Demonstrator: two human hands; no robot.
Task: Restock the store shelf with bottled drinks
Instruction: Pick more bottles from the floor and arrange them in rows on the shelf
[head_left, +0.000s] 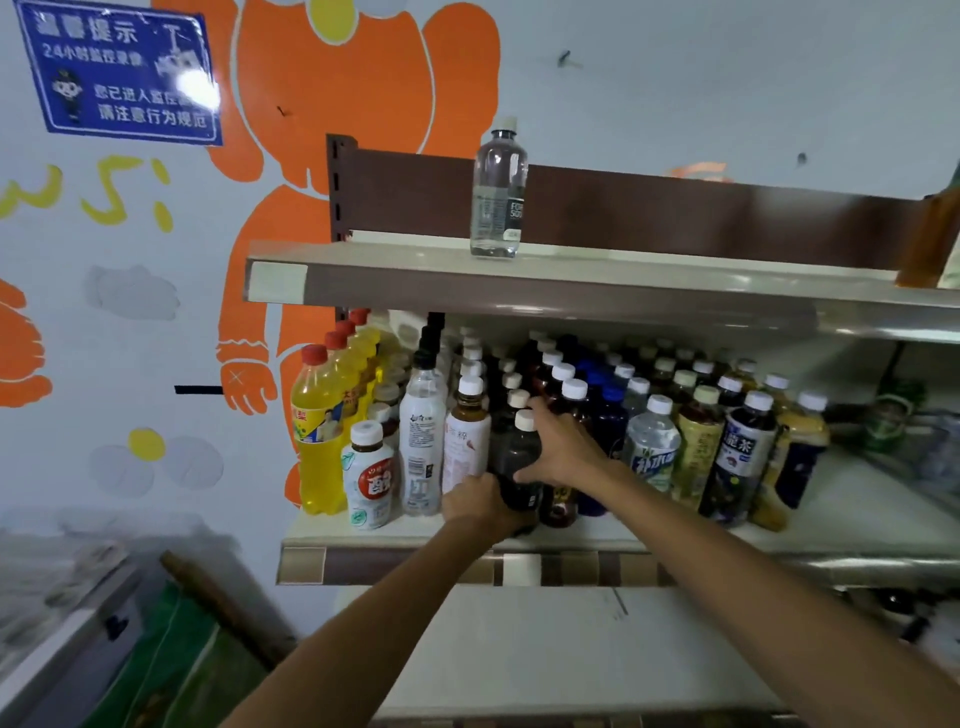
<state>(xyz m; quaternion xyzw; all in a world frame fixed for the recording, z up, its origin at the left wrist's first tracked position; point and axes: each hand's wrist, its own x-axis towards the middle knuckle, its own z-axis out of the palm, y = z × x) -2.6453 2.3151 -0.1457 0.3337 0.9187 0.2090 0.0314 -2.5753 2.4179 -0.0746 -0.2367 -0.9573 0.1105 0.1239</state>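
Pale wall (675, 78) across the frame, painted with an orange cartoon figure (363, 93) left of centre; blue notice sign (119, 73) upper left, bright glare on its right edge.

Lone bottle (497, 192) on shelf (571, 283) above bottles (649, 415)

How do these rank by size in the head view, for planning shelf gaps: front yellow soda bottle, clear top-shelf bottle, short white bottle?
1. Yellow soda bottle
2. Clear bottle, close behind, though its distance differs, so unsure
3. Short white bottle, smallest
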